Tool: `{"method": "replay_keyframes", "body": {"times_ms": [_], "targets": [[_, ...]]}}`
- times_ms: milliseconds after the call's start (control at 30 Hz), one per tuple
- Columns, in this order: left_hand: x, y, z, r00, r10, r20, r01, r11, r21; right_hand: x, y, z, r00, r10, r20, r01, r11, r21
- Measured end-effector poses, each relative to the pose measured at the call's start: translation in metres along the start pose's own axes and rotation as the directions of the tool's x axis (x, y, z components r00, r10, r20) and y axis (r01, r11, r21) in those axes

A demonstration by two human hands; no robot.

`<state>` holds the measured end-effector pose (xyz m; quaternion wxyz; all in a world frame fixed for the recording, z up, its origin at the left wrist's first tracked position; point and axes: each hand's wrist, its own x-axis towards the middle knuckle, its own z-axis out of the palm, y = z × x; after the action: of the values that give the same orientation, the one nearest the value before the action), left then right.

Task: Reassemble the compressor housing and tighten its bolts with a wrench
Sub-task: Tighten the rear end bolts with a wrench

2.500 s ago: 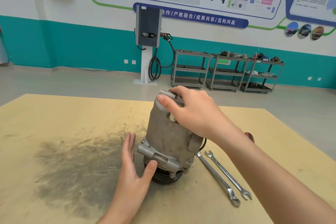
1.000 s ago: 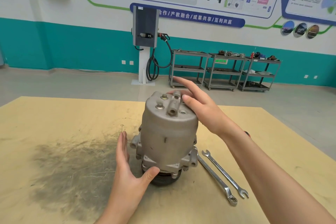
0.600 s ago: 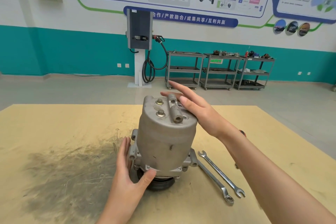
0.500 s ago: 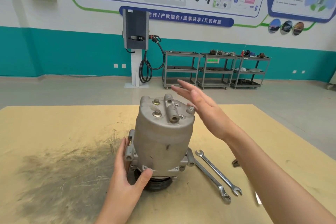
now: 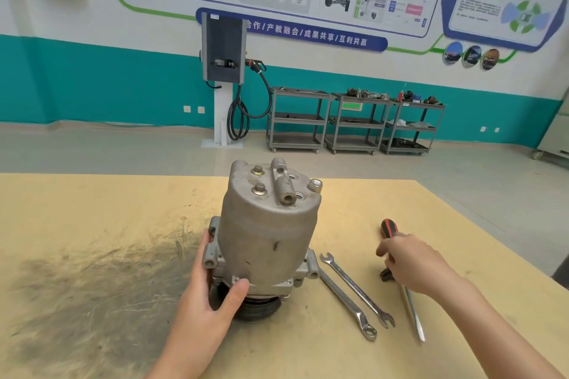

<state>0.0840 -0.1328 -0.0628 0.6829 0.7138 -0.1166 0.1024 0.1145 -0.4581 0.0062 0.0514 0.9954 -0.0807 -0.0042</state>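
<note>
Compressor (image 5: 268, 237) stands upright mid-table on its pulley, looks heavy, rigid metal, so left hand (image 5: 204, 295) cups its base flange w/ thumb; right hand (image 5: 409, 261) hovers loose, empty, near wrenches (image 5: 354, 289).

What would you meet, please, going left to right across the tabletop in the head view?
Dark stain → left hand → compressor → two wrenches → right hand, over a screwdriver.

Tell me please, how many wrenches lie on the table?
2. Both lie side by side right of the compressor: the near wrench almost touching its base, the far wrench beside it, left of the screwdriver. None seems hidden.
</note>
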Motion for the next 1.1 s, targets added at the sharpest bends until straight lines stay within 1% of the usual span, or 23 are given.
{"method": "replay_keyframes", "body": {"times_ms": [100,200,333,500,600,767,833,900,933,1000,1067,1100], "targets": [[0.0,-0.001,0.0,1.0,0.009,-0.01,-0.009,1.0,0.002,0.0,0.011,0.01,1.0,-0.007,0.011,0.008,0.992,-0.127],[0.001,-0.002,0.001,1.0,0.016,-0.015,-0.015,1.0,0.009,-0.001,0.017,0.016,0.999,-0.03,0.022,0.033,0.992,-0.12],[0.001,-0.003,0.002,1.0,0.024,-0.014,-0.024,1.0,0.005,0.001,0.022,0.017,0.998,-0.055,0.002,0.055,0.998,0.011],[0.002,-0.004,0.002,0.999,0.029,-0.014,-0.029,1.0,0.007,0.008,0.025,0.01,0.996,-0.062,0.066,0.052,0.988,0.146],[0.002,-0.004,0.002,0.999,0.037,-0.021,-0.036,0.999,0.012,0.01,0.027,0.01,0.995,-0.06,0.076,0.043,0.977,0.208],[0.002,-0.004,0.002,0.999,0.038,-0.015,-0.038,0.999,0.017,0.009,0.027,0.008,0.998,-0.041,0.051,0.016,0.906,0.423],[0.003,-0.004,0.002,0.999,0.037,-0.014,-0.037,0.999,0.016,0.008,0.025,0.003,1.0,-0.019,-0.017,0.025,0.849,0.528],[0.003,-0.004,0.003,0.999,0.043,-0.018,-0.042,0.999,0.02,0.006,0.02,-0.006,0.991,0.006,-0.135,0.084,0.759,0.646],[0.003,-0.004,0.003,0.999,0.044,-0.02,-0.044,0.999,0.022,0.004,0.015,-0.015,0.983,0.011,-0.184,0.128,0.677,0.725],[0.002,-0.003,0.003,0.999,0.045,-0.024,-0.045,0.999,0.021,-0.004,0.002,-0.038,0.962,-0.014,-0.272,0.247,0.469,0.848],[0.002,-0.004,0.002,0.999,0.041,-0.025,-0.041,0.999,0.015,-0.014,-0.016,-0.066,0.924,-0.049,-0.38,0.377,0.297,0.877],[0.002,-0.005,0.002,0.999,0.035,-0.026,-0.035,0.999,0.008,-0.018,-0.025,-0.079,0.901,-0.061,-0.429,0.431,0.231,0.872]]}}
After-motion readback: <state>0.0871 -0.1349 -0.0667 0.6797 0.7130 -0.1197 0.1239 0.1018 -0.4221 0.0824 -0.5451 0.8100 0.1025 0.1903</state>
